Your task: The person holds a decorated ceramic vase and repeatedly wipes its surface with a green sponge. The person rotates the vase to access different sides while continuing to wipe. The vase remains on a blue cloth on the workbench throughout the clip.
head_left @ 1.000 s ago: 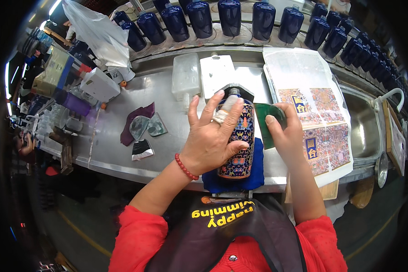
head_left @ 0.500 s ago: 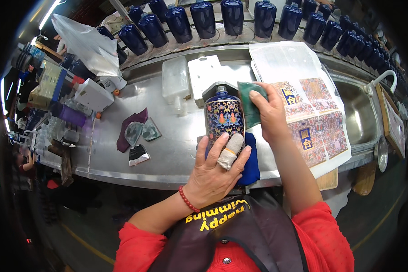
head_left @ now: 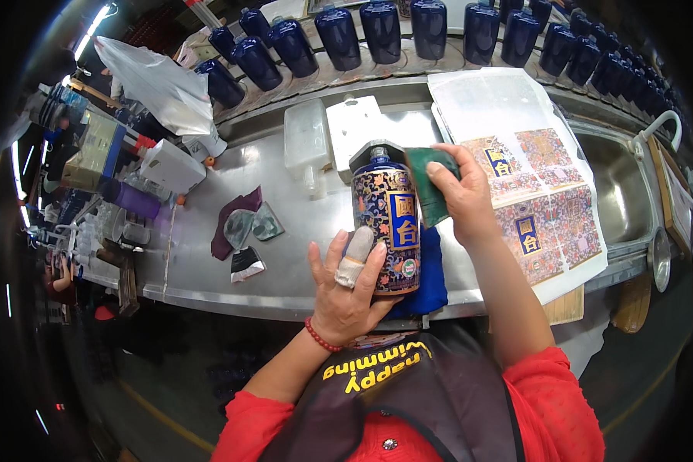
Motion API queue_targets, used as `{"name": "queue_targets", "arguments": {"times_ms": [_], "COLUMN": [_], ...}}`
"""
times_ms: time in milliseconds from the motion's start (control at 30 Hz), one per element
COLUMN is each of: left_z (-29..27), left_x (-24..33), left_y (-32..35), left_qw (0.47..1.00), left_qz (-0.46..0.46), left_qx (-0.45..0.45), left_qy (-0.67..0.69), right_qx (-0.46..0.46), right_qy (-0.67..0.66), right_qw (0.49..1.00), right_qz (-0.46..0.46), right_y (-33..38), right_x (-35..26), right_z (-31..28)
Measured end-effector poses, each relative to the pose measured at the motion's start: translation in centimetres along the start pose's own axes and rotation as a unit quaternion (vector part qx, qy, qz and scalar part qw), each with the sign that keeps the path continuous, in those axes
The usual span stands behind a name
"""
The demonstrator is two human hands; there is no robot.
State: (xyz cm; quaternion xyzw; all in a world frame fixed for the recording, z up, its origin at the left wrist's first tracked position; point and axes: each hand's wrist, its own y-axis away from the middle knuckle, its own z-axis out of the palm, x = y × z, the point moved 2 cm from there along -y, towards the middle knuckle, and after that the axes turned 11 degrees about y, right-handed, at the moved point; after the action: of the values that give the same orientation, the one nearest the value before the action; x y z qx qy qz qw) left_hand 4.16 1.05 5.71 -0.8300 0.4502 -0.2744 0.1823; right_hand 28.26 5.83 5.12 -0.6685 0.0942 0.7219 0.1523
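Note:
A dark blue bottle covered in a flowered pattern lies tilted on the work table, its neck toward the far side and a panel with large gold characters turned up. My left hand grips its near left side, the fingers along the pattern and the thumb near the base; one finger wears a pale fabric cover. In my right hand is a dark green flat flexible piece, pinched between thumb and fingers. Its left edge stands against or very close to the bottle's upper right side. Blue cloth shows beneath the bottle.
Patterned transfer sheets lie to the right, beside a metal sink. Several blue bottles line the far conveyor. A clear container stands behind the work. Purple fabric and thin green scraps lie on the left.
The bottle has turned, so the panel with characters now faces up. My left hand has shifted to its left side. My right hand still holds the green piece beside it.

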Motion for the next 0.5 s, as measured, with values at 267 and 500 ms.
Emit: {"name": "queue_targets", "arguments": {"times_ms": [267, 500], "left_z": [0.3, 0.2], "left_x": [0.0, -0.5], "left_y": [-1.0, -1.1], "left_qw": [0.999, 0.995], "left_qz": [0.009, -0.044], "left_qx": [0.017, 0.057], "left_qy": [-0.028, 0.072], "right_qx": [0.071, -0.329], "right_qy": [0.249, 0.338], "right_qw": [0.946, 0.792], "right_qz": [-0.195, -0.387], "right_y": [1.8, 6.8], "right_x": [-1.1, -8.0], "right_z": [-0.8, 0.9]}}
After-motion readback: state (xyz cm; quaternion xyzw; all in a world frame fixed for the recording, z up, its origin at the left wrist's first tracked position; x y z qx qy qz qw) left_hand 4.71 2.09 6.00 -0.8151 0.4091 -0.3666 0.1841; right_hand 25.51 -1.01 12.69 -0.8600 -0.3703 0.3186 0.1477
